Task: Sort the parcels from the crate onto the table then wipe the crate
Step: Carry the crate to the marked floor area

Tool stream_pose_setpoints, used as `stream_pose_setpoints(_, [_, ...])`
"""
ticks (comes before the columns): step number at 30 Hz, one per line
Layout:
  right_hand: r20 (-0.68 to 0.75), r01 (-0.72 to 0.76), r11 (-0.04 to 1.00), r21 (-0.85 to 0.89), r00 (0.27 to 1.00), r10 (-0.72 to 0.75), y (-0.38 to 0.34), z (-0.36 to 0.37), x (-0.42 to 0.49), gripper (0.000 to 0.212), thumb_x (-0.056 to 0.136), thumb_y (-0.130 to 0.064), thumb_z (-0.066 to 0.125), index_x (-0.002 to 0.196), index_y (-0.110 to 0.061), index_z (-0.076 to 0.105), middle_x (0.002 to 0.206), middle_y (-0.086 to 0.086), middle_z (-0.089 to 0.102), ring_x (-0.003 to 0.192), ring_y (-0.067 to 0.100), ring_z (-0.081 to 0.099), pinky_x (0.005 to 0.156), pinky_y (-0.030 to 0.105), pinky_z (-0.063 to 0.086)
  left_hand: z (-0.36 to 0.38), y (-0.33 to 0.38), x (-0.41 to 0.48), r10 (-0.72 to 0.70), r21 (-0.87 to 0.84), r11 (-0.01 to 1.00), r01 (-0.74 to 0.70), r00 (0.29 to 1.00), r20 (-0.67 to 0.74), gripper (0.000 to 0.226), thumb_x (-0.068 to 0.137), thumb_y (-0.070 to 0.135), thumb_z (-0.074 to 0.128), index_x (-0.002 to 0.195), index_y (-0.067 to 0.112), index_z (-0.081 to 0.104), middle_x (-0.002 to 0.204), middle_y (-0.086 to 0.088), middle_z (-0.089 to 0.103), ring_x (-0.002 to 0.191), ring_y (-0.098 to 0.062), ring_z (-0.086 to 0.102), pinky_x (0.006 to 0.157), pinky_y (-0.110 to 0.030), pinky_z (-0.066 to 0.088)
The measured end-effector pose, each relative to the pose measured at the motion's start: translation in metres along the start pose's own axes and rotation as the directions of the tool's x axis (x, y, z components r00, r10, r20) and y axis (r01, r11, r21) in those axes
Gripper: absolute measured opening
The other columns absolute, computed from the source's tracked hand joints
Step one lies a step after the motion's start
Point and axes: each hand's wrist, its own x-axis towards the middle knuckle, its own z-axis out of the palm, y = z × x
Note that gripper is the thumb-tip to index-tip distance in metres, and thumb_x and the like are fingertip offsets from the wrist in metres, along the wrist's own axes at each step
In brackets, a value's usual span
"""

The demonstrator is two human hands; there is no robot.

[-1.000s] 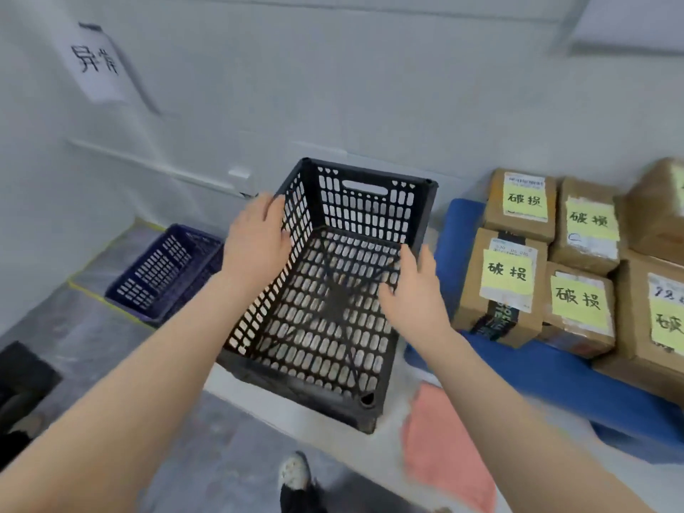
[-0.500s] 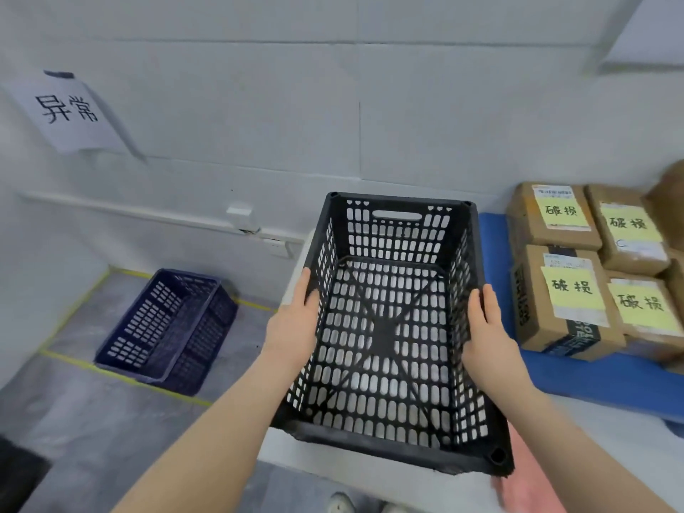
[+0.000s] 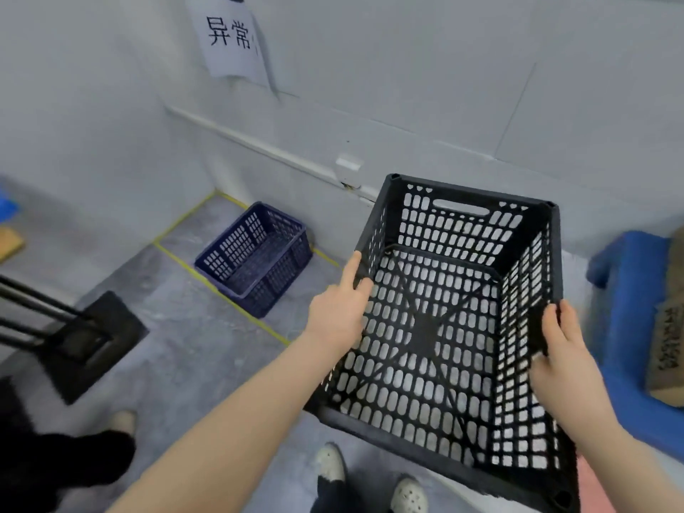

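beside a white wall [image 3: 407, 87], the empty black crate [image 3: 459, 201] hangs between a left hand [image 3: 338, 316] and a right hand [image 3: 566, 364], each gripping one long side wall. its long axis points away from the person.

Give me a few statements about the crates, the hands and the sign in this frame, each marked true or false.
1. The black crate is empty. True.
2. Only the left hand holds the black crate. False: the right hand grips the opposite wall too.
3. The blue crate sits on the floor by the wall. True.
4. The paper sign lies on the floor. False: it hangs on the wall.
5. The pink cloth lies inside the black crate. False: it shows outside, past the crate's near right corner.
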Motion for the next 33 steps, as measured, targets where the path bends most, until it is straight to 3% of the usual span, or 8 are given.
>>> stream_pose_setpoints(4, [0.012, 0.048, 0.996, 0.072, 0.999, -0.049, -0.064, 0.019, 0.008, 0.076, 0.085, 0.012, 0.044, 0.152, -0.006, 0.013, 0.161, 0.004, -0.002, 0.146, 0.025, 0.014, 0.110, 0.025, 0.020, -0.017, -0.066, -0.014, -0.064, 0.029, 0.997, 0.065, 0.997, -0.036, 0.051, 0.079, -0.001, 0.057, 0.122, 0.020, 0.039, 0.161, -0.004, -0.011, 0.088, -0.028, 0.057, 0.053, -0.034, 0.037])
stream_pose_setpoints(8, [0.001, 0.111, 0.992, 0.061, 0.994, -0.111, -0.145, 0.050, 0.015, 0.077, 0.085, 0.009, 0.045, 0.152, -0.011, 0.012, 0.161, -0.004, -0.004, 0.141, 0.025, 0.027, 0.101, 0.036, 0.038, -0.027, -0.150, -0.023, -0.120, 0.038, 0.992, 0.124, 0.987, -0.108, 0.051, 0.080, -0.002, 0.054, 0.123, 0.023, 0.042, 0.161, -0.002, -0.010, 0.081, -0.026, 0.054, 0.051, -0.033, 0.036])
stream_pose_setpoints(10, [0.004, 0.137, 0.988, 0.067, 0.990, -0.138, -0.190, 0.073, 0.021, 0.078, 0.086, 0.009, 0.045, 0.153, -0.012, 0.010, 0.161, -0.005, -0.006, 0.141, 0.023, 0.026, 0.103, 0.034, 0.037, -0.029, -0.199, -0.025, -0.144, 0.045, 0.987, 0.151, 0.981, -0.132, 0.051, 0.080, -0.002, 0.054, 0.122, 0.024, 0.042, 0.161, -0.001, -0.010, 0.073, -0.021, 0.046, 0.049, -0.031, 0.032])
stream_pose_setpoints(16, [0.020, 0.186, 0.979, 0.083, 0.982, -0.188, -0.324, 0.155, 0.040, 0.076, 0.088, 0.006, 0.044, 0.153, -0.012, 0.009, 0.161, -0.001, -0.005, 0.142, 0.024, 0.026, 0.101, 0.033, 0.039, -0.044, -0.352, -0.024, -0.195, 0.045, 0.978, 0.202, 0.973, -0.120, 0.047, 0.079, -0.002, 0.054, 0.118, 0.022, 0.043, 0.161, -0.001, -0.008, 0.073, -0.023, 0.044, 0.049, -0.031, 0.029])
stream_pose_setpoints(19, [0.073, 0.167, 0.981, 0.101, 0.982, -0.175, -0.378, 0.186, 0.052, 0.076, 0.088, 0.006, 0.042, 0.153, -0.014, 0.008, 0.161, -0.004, -0.008, 0.127, 0.030, 0.043, 0.088, 0.033, 0.045, -0.050, -0.413, -0.017, -0.223, 0.051, 0.972, 0.229, 0.968, -0.113, 0.047, 0.078, -0.004, 0.054, 0.116, 0.022, 0.044, 0.161, -0.001, -0.006, 0.072, -0.026, 0.047, 0.048, -0.032, 0.030])
stream_pose_setpoints(25, [0.164, 0.102, 0.989, 0.108, 0.979, -0.119, -0.443, 0.238, 0.098, 0.077, 0.088, 0.007, 0.042, 0.153, -0.015, 0.007, 0.160, -0.006, -0.012, 0.103, 0.030, 0.057, 0.075, 0.031, 0.049, -0.040, -0.502, 0.025, -0.217, 0.004, 0.976, 0.218, 0.972, -0.087, 0.042, 0.076, -0.004, 0.052, 0.109, 0.021, 0.048, 0.162, 0.000, 0.003, 0.071, -0.031, 0.056, 0.045, -0.032, 0.035])
stream_pose_setpoints(29, [0.204, 0.054, 0.993, 0.105, 0.976, -0.074, -0.467, 0.277, 0.146, 0.078, 0.088, 0.006, 0.042, 0.153, -0.017, 0.007, 0.160, -0.002, -0.015, 0.072, 0.020, 0.050, 0.056, 0.022, 0.036, -0.026, -0.542, 0.081, -0.243, 0.019, 0.970, 0.244, 0.968, -0.062, 0.061, 0.077, -0.003, 0.051, 0.129, 0.025, 0.038, 0.161, -0.005, -0.003, 0.070, -0.030, 0.057, 0.045, -0.029, 0.031])
stream_pose_setpoints(33, [0.239, 0.001, 0.996, 0.088, 0.971, -0.022, -0.486, 0.318, 0.203, 0.078, 0.089, 0.004, 0.044, 0.154, -0.018, 0.007, 0.159, 0.003, -0.017, 0.085, 0.024, 0.059, 0.068, 0.031, 0.050, -0.007, -0.579, 0.150, -0.296, -0.032, 0.955, 0.294, 0.954, -0.050, 0.073, 0.081, 0.000, 0.053, 0.145, 0.027, 0.029, 0.159, -0.011, 0.010, 0.072, -0.033, 0.060, 0.050, -0.031, 0.035])
